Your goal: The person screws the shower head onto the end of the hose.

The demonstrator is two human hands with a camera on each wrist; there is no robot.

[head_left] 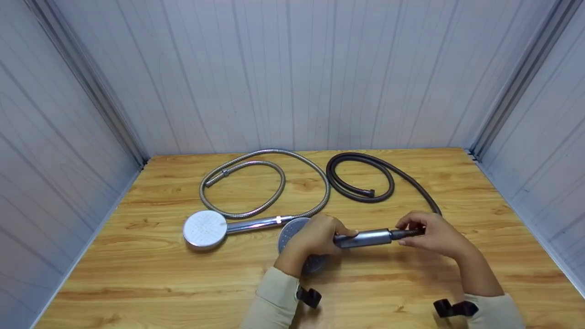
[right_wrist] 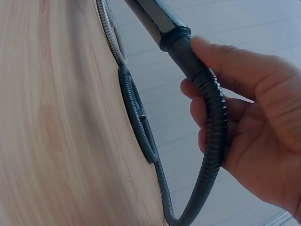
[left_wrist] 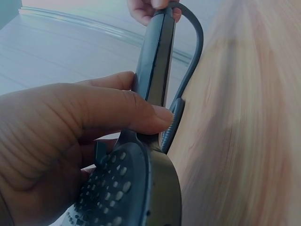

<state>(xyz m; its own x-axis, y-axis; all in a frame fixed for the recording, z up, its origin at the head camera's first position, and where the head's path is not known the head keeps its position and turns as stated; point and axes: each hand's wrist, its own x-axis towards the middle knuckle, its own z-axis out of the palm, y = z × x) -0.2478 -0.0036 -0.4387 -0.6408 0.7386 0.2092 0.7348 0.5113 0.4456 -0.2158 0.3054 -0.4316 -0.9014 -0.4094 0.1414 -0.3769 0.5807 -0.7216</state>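
My left hand (head_left: pixel 316 235) grips a dark grey shower head (head_left: pixel 369 237) around its neck, where the handle meets the round nozzle face. In the left wrist view the thumb lies across the handle and the nozzle face (left_wrist: pixel 113 188) shows below the fingers. At the handle's far end, my right hand (head_left: pixel 436 235) holds the black hose (right_wrist: pixel 214 127) by its connector (right_wrist: pixel 186 59) between thumb and fingers. The connector meets the handle end in the right wrist view. From there the hose bends down to a coil (head_left: pixel 361 155) on the table.
A chrome shower head (head_left: pixel 204 229) lies on the wooden table (head_left: pixel 151 283) to the left, joined to a looped metal hose (head_left: pixel 269 151). The dark hose's loose end fitting (head_left: pixel 370 193) rests inside its coil. Pale panel walls (head_left: pixel 292 73) stand at the back and sides.
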